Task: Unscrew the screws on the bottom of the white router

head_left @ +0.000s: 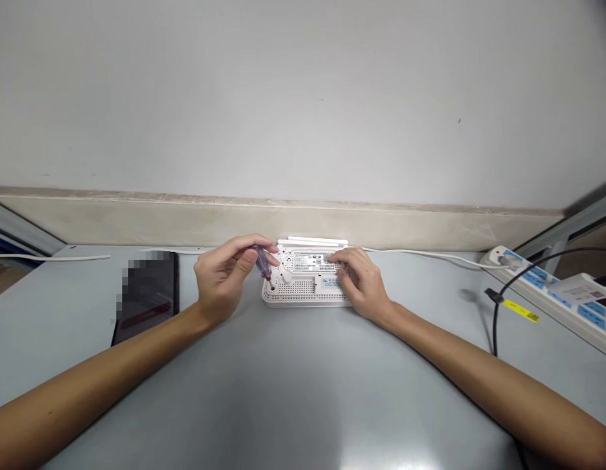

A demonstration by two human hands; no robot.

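A white router [295, 301] with a vented underside and printed labels lies bottom up on the grey table. My left hand [223, 277] grips a small screwdriver [262, 261] by its translucent purple handle. The screwdriver leans, its tip pointing down at the round hole in the router's near left corner; whether it touches a screw there I cannot tell. My right hand [364, 281] is closed over the router's right end, with fingers on the label and the thumb toward the near side. That hand hides the right end.
A dark phone or tablet [153, 294], partly pixelated, lies left of my left hand. White antennas [317, 241] stick out behind the router. At the right stand a white power strip [552, 287] and a black cable [496, 326] with a yellow tag. The wall [303, 225] borders the table's back.
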